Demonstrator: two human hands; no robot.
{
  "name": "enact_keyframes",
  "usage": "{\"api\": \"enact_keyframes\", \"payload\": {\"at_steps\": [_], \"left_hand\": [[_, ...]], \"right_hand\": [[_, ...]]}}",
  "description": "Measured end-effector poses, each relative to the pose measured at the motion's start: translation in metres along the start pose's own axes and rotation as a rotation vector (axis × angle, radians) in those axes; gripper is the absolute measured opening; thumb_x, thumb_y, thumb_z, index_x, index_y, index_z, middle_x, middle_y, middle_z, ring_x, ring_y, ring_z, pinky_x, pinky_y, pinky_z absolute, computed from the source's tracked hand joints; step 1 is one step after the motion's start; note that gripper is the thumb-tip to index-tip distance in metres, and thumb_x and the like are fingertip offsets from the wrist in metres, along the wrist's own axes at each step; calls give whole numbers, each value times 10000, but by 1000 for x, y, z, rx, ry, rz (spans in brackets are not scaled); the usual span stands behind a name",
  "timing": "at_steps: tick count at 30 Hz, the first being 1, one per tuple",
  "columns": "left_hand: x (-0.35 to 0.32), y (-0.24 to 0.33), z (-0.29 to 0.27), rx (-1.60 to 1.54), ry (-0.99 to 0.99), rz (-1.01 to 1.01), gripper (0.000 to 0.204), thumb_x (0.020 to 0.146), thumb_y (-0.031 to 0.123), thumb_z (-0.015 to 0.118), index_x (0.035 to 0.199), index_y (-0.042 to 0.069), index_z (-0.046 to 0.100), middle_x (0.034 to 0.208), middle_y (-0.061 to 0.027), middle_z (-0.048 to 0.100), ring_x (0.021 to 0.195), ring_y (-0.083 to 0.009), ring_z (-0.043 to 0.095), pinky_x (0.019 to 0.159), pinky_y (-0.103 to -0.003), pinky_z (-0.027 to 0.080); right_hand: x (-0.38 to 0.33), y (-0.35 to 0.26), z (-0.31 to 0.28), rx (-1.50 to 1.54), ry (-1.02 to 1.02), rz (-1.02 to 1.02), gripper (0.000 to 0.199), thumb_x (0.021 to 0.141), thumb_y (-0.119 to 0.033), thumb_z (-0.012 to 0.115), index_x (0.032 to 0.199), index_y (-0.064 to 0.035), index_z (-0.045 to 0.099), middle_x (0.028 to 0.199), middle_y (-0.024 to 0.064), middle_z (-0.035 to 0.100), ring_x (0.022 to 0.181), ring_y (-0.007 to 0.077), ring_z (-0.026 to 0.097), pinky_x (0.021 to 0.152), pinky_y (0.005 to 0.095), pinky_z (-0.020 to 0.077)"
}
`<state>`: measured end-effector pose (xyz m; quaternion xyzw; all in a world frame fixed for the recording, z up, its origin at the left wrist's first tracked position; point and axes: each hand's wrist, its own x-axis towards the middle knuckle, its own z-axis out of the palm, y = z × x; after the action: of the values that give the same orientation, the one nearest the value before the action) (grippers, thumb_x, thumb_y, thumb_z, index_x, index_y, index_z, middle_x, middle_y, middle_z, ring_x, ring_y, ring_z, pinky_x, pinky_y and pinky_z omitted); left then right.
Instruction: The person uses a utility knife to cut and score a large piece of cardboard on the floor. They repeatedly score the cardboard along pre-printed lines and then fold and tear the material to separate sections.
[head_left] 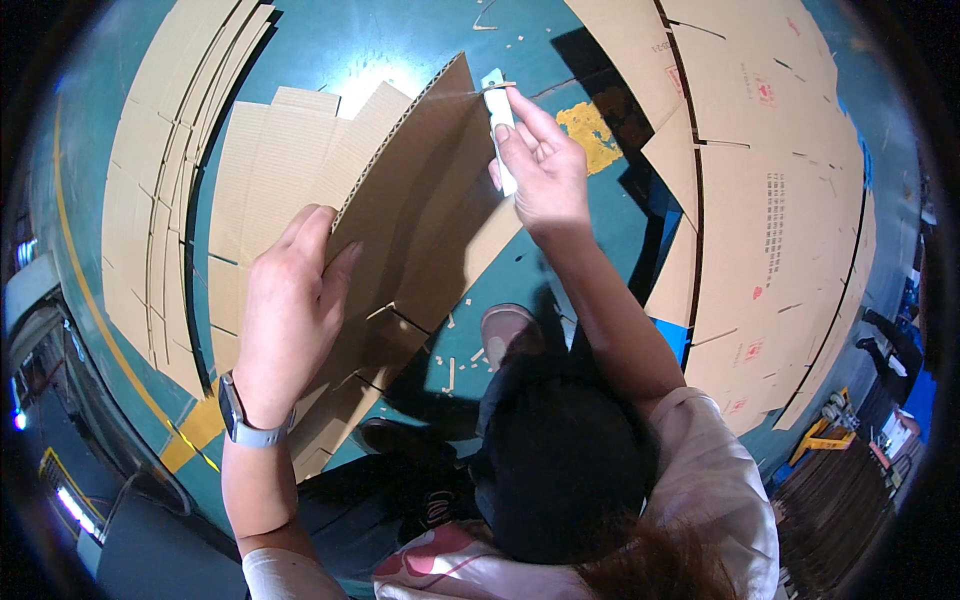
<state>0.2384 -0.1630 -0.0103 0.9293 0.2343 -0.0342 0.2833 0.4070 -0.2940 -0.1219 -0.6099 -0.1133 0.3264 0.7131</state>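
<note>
Hands grip cardboard sheet edge, cutter atop.

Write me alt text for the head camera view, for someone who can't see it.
Seen from above, a person's left hand grips the edge of a raised corrugated cardboard sheet while the right hand holds a white utility knife at its top edge. Flat cardboard stacks and small cardboard scraps lie on the teal floor.
</note>
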Motion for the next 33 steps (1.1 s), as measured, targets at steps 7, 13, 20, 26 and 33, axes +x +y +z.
{"api": "enact_keyframes", "payload": {"at_steps": [7,13,20,26,33], "left_hand": [[2,-12,2,-12,72,46,211,874,88,611,1032,-18,519,833,-203,575,726,-315,574,630,-373,457],[-43,-44,-34,-177,-194,-182,237,890,186,624,935,-17,512,694,-163,501,633,-255,507,608,-348,429],[-149,-115,-44,-197,-221,-200,196,904,178,587,940,-11,552,770,-236,560,731,-402,555,654,-413,449],[-119,-132,-37,-47,11,-141,202,912,197,565,968,5,538,769,-235,570,734,-402,568,635,-431,456],[-78,-137,-36,147,257,14,181,867,152,586,959,-3,583,849,-228,615,824,-404,592,724,-454,478]], "right_hand": [[-25,-9,-12,-156,-75,6,418,962,-87,483,1365,7,428,932,74,615,708,56,537,624,218,456],[-3,-39,-16,94,11,-222,423,951,-81,513,1322,78,385,888,69,620,750,106,584,793,316,516],[96,-22,-38,169,191,-354,88,933,-69,535,909,16,528,783,103,573,653,149,578,633,259,515],[-87,-26,93,-907,-679,-717,311,824,-29,627,1132,-7,591,968,108,629,677,225,578,686,321,442],[-60,15,147,-1091,-669,-1044,258,817,-45,608,1059,-22,521,615,78,545,575,246,562,568,360,399]]}}
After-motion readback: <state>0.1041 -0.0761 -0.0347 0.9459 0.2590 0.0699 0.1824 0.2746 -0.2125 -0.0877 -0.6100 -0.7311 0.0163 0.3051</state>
